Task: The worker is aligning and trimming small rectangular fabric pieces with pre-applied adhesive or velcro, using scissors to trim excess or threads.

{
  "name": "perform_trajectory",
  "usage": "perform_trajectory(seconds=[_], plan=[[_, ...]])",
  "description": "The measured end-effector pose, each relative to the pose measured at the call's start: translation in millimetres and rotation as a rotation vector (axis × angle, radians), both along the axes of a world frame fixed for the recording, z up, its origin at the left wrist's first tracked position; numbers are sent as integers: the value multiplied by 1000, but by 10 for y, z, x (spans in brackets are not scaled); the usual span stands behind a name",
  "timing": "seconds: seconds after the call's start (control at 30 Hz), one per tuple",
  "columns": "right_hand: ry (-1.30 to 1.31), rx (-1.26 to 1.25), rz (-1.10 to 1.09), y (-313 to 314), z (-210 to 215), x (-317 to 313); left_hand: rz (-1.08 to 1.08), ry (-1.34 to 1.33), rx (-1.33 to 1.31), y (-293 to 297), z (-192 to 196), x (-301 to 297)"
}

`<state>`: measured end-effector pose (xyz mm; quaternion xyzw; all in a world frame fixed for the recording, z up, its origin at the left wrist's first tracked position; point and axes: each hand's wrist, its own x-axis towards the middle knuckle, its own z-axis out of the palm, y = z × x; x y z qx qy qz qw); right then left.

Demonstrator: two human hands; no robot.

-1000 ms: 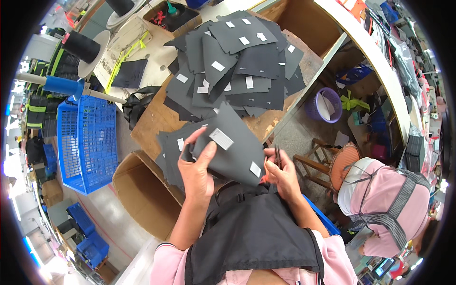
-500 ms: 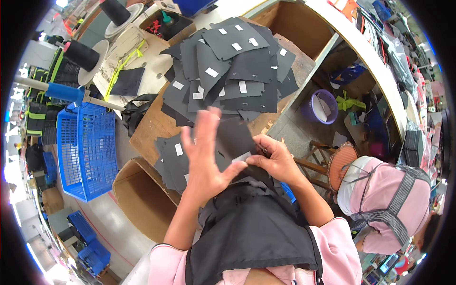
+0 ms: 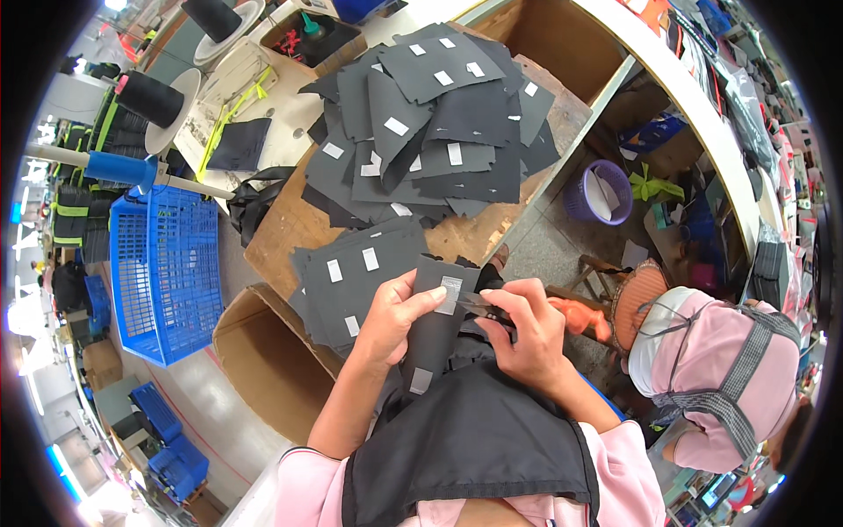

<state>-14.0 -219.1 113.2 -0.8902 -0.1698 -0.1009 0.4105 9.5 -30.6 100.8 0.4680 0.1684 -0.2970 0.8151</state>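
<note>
My left hand [image 3: 395,318] pinches a dark grey fabric piece [image 3: 430,338], thumb on top beside a whitish patch [image 3: 450,295]. A second pale patch sits near the piece's lower end. In my right hand [image 3: 529,329] is a small pointed metal tool that looks like thread snips [image 3: 475,304], mostly covered by the fingers. Its tip meets the fabric's right edge, close to the upper patch. Just beyond my left hand lies a stack of similar grey pieces [image 3: 338,294] with white patches.
A large heap of grey pieces [image 3: 369,180] covers much of the wooden board [image 3: 277,250]. An open cardboard box [image 3: 255,351] and a blue crate [image 3: 162,281] stand to the left. At right are a purple bin [image 3: 597,193] and a person in pink [image 3: 711,369].
My left hand has come down from a raised, spread position and now grips the fabric. My right hand has left its pinch on the fabric's edge and holds the snips against it.
</note>
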Motion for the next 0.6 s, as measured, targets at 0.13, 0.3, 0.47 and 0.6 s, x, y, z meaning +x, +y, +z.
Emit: perform_trajectory(seconds=[0.13, 0.3, 0.47, 0.6], plan=[[-49, 12, 8, 9, -106, 90, 9, -24, -16, -30, 14, -35], [-113, 41, -17, -5, -172, 89, 41, 24, -23, -15, 36, -49], [-80, -33, 35, -37, -86, 23, 54, 16, -10, -18, 35, -53], [-74, -28, -4, -35, -87, 53, 26, 1, 16, -40, 45, -58]])
